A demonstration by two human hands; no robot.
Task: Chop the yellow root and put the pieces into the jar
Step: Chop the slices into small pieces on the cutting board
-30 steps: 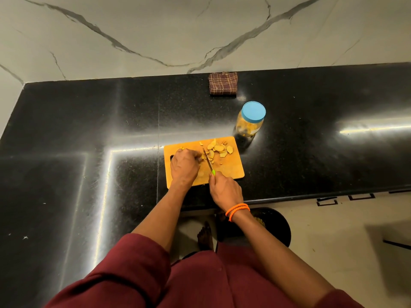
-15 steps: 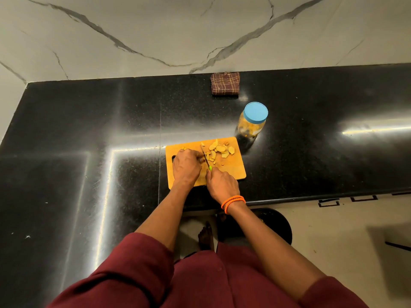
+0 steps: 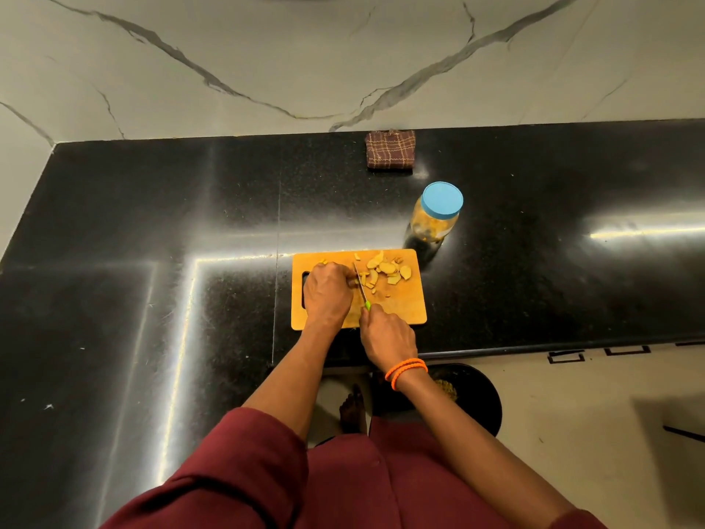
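Home kitchen: black granite counter, marble-look wall, chopping board.

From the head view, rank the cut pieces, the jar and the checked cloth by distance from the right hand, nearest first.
From the right hand:
1. Cut pieces, on the board just beyond it.
2. Jar, past the board's far right corner.
3. Checked cloth, by the back wall.

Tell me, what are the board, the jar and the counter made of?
The board looks like wood or bamboo: matte, warm orange-tan. The jar seems to be clear plastic or glass, since yellow pieces show through, with a matte blue plastic-looking lid. The counter looks like polished black stone: speckled and mirroring the lights.
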